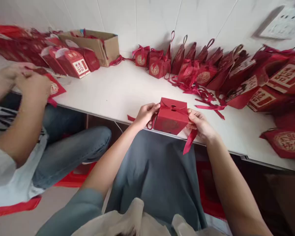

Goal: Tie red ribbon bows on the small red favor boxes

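Observation:
A small red gift box [170,119] with a folded top rests at the front edge of the white table, between my two hands. My left hand [147,116] grips its left side, fingers closed at the upper corner, with a red cord [151,124] hanging just below. On the opposite side my right hand [200,124] pinches the box's right edge. A red ribbon [190,141] dangles from beneath that hand over the table edge. Another ribbon end [131,118] lies left of my left hand. The box's underside is hidden.
Finished-looking red boxes and bags [204,70] line the wall, with loose ribbons [207,98] before them. More boxes [72,62] and a cardboard carton [98,46] stand at the left back. A co-worker's hands [31,82] hold a red piece [54,87] at the left.

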`<state>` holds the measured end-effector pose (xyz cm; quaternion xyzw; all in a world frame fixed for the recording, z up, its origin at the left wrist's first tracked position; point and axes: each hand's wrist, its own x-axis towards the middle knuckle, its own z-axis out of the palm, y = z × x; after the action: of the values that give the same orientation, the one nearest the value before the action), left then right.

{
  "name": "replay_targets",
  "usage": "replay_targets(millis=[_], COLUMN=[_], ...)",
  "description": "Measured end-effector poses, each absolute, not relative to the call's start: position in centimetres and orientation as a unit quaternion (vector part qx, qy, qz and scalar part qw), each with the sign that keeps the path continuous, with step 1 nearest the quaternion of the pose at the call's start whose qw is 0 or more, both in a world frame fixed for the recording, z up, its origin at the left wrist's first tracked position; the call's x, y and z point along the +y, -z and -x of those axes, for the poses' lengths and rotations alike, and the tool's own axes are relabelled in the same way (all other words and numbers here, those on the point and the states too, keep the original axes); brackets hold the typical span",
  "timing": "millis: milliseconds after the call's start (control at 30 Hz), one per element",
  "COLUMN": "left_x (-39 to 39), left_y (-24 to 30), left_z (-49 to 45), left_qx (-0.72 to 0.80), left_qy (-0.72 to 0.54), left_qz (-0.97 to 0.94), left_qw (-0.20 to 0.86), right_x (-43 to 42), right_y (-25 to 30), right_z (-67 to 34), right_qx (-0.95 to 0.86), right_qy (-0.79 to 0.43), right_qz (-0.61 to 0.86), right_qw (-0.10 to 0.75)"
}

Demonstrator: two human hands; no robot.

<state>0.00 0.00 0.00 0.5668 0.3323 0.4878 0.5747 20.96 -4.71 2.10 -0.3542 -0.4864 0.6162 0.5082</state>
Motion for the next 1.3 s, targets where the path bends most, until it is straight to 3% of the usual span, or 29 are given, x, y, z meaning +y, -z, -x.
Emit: replay_targets(millis=[467,633,967,1300], left_x=[-0.3,-0.3,-0.7,-0.1], left_y=[-0.5,-0.1,-0.9,-1.9], left_z=[-0.9,-1.0,-0.7,0.6], left_qx=[0.459,0.462,0.498,0.533], left_qy=[-0.442,-0.436,-0.353,-0.212], left_qz=[-0.684,-0.716,-0.767,-0.808], left_qw=[0.356,0.289,0.197,0.133], right_x=[-4.3,-3.6,-2.9,-3.0], right_y=[-1.6,-0.7,0.5,0.3], right_z=[-21.0,-19.9,-18.2,-17.8], right_qx=[-0.499,-0.506,-0.463,-0.440], right_qy=[-0.608,-0.569,-0.505,-0.492], right_qz=[0.364,0.367,0.395,0.418], right_qw=[0.499,0.534,0.612,0.624])
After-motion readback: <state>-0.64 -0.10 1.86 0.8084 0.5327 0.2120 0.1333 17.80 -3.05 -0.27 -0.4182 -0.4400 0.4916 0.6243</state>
